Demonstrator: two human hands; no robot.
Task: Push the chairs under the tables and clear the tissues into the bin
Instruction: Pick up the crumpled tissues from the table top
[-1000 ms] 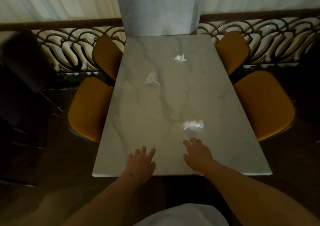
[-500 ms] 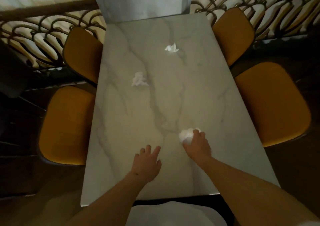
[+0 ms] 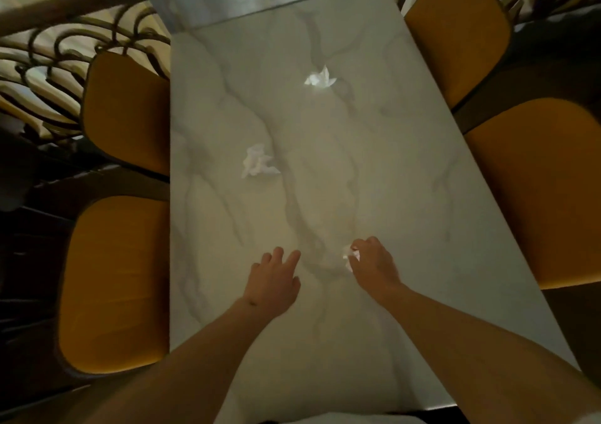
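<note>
The right hand [image 3: 374, 265] curled around a crumpled white tissue [image 3: 350, 256] on the white marble-veined counter [image 3: 374, 163]. Just beside it, the left hand [image 3: 273, 285] rested on the counter with fingers spread. Two more crumpled white tissues lay beyond the hands, the nearer [image 3: 257, 163] ahead of the left hand, the farther [image 3: 320, 78] well past both. Mustard-yellow cushioned chairs stood outside each hand, two on the left [image 3: 113, 283] and two on the right [image 3: 549, 192].

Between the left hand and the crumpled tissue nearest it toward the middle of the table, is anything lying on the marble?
No. In the head view, only bare marble table lies between the left hand and the middle tissue.
</note>
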